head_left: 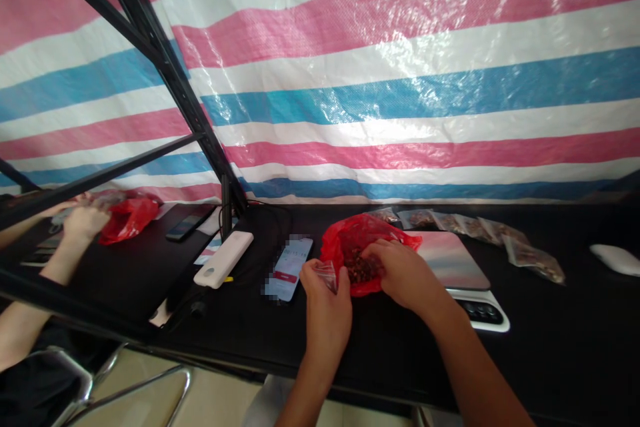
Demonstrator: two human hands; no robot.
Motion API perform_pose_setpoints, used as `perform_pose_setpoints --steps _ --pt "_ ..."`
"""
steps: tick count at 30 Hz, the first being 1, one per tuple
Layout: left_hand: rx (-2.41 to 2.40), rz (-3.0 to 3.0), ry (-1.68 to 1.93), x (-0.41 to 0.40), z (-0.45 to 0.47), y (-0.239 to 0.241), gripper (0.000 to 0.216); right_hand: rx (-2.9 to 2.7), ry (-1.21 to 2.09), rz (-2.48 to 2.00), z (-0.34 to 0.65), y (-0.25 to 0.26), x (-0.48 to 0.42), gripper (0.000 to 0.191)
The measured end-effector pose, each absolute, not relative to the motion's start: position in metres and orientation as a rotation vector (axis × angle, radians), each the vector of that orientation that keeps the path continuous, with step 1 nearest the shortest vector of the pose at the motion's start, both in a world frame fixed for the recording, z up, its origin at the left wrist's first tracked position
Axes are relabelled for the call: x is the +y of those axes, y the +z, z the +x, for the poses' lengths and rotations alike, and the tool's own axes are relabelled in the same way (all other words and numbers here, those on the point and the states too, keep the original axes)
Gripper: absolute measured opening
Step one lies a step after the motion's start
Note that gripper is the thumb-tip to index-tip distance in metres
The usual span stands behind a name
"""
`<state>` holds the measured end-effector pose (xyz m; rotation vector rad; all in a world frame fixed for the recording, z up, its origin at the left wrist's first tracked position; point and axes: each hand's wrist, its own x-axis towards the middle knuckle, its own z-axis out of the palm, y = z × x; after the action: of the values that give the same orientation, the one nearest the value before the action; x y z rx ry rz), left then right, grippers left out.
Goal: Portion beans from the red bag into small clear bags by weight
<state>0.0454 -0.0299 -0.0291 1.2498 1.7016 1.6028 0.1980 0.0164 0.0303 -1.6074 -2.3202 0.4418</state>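
Head view: our left hand (325, 320) pinches a small clear bag (325, 276) in a narrow grip. Our right hand (397, 273) is down in a red plastic bag (385, 230), on a heap of dark red dried bits (357, 268) (we cannot tell if it holds any). The red bag sits on a black table (380, 353), with many bits in it. Past it lies a row of small filled bags (480, 230). A phone (289, 268) lies just left of the red bag, and a flat pink-and-gray case (450, 259) just right. The table's front edge runs close under our wrists. Off to the left, another person's hand (85, 223) works near a second red bag (127, 217).
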Motion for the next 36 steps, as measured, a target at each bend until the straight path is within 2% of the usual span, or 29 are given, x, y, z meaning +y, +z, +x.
perform_pose_setpoints --steps 6,11,18,25,36 --pt "1.494 1.194 1.487 -0.032 0.049 -0.027 0.035 -2.302 0.525 -1.487 0.197 0.025 0.016 0.046" --pt "1.448 1.083 1.591 -0.026 0.053 -0.019 0.035 -2.296 0.631 -1.460 0.197 0.024 0.015 0.047" --pt "1.349 1.018 1.676 -0.022 0.051 -0.024 0.034 -2.246 0.625 -1.506 0.191 0.014 0.017 0.056" --pt "1.353 0.984 1.595 -0.017 0.045 -0.026 0.034 -2.260 0.595 -1.513 0.185 0.012 0.018 0.036" --pt "1.284 0.851 1.624 -0.011 0.039 -0.024 0.041 -2.241 0.509 -1.590 0.185 0.013 0.019 0.043"
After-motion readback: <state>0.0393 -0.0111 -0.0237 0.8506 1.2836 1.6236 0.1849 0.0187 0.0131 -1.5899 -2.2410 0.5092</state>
